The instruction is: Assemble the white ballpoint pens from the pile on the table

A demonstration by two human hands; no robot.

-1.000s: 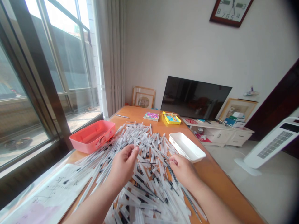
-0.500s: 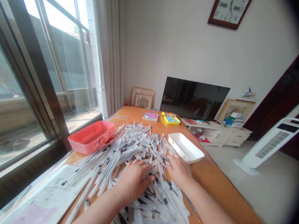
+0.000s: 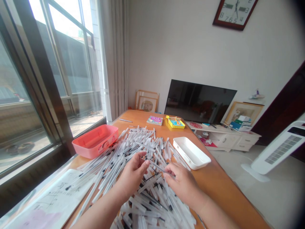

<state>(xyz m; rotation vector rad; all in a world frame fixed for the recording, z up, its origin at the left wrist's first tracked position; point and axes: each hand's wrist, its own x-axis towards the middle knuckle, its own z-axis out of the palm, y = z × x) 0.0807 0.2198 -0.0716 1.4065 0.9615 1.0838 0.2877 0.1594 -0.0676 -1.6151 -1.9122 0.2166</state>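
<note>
A loose heap of translucent pen barrels [image 3: 120,158] and dark-tipped refills covers the middle of the wooden table. Above it, a thin greyish pen refill [image 3: 158,167] slants between my two hands. My right hand [image 3: 182,181] pinches its lower right end between thumb and fingers. The curled fingers and thumb of my left hand [image 3: 134,171] close at the other end; exactly how they grip is hard to make out. More barrels and black-ended pieces lie under both wrists.
A pink bin [image 3: 95,141] stands left of the heap, a white tray [image 3: 192,154] right of it. Near the far edge are a booklet [image 3: 154,120], a yellow box [image 3: 175,122] and a pen [image 3: 125,120]. A paper sheet [image 3: 52,200] lies at front left.
Both hands were down on the heap, apart. They have lifted and drawn closer together, and a pen refill now spans between them. The view has shifted slightly.
</note>
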